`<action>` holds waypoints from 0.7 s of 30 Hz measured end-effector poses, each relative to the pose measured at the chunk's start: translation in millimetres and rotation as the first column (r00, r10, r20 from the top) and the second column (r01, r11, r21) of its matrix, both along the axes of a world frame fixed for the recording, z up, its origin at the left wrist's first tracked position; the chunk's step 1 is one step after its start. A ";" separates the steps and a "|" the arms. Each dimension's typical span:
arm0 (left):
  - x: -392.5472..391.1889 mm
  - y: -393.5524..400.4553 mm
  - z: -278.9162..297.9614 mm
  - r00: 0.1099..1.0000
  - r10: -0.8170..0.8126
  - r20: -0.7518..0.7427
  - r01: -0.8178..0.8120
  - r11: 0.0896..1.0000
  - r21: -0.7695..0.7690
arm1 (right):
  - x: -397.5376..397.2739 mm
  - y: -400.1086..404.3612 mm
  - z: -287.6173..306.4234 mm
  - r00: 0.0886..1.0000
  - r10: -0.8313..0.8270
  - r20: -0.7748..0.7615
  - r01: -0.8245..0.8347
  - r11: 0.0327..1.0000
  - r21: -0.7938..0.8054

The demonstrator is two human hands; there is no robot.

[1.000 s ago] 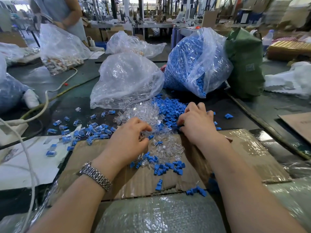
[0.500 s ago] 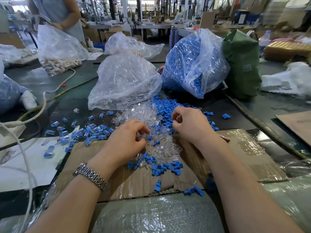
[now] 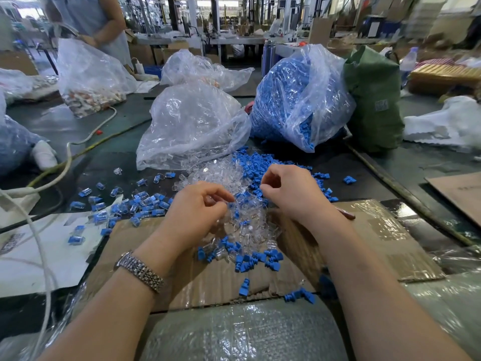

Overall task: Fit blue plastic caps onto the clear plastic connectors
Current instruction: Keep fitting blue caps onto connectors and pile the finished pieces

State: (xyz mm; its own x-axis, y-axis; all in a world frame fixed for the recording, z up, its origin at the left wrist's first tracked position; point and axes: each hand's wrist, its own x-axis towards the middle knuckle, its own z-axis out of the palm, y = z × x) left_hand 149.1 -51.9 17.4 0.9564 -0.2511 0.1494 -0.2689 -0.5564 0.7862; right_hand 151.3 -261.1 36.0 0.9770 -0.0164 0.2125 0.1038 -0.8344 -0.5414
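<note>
Left hand (image 3: 197, 207) pinches what looks like a clear connector (image 3: 212, 200); right hand (image 3: 289, 191) is curled, contents unclear. Blue caps (image 3: 250, 168) lie just beyond the right hand. Both parts seem light, stiff, slippery; pinch their sides.

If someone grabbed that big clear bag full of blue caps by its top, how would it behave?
The bag of blue caps would probably sag and shift: its film is thin and crumpled, and the contents are loose small pieces. It looks fairly hefty, being bulging full. Its mouth lies open toward the pile of blue caps on the table, so lifting carelessly would likely spill more.
</note>
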 end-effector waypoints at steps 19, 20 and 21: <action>0.1 7.2 13.1 0.836 -0.380 -0.396 -0.147 0.540 -0.829 | -10.9 8.7 12.6 0.904 0.384 0.189 -0.424 0.742 0.520; 0.0 7.4 13.3 0.835 -0.383 -0.394 -0.141 0.544 -0.827 | -11.3 8.9 12.8 0.901 0.386 0.199 -0.433 0.753 0.495; -0.1 7.4 13.6 0.835 -0.385 -0.393 -0.139 0.542 -0.829 | -11.6 9.0 13.2 0.898 0.387 0.209 -0.439 0.761 0.478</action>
State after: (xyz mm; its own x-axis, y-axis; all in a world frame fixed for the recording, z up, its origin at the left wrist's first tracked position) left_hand 149.0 -44.5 31.0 0.9132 -0.3930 -0.1078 0.2714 0.3890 0.8803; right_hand 139.7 -252.0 49.2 0.8901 0.2550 0.3777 0.4455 -0.3129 -0.8388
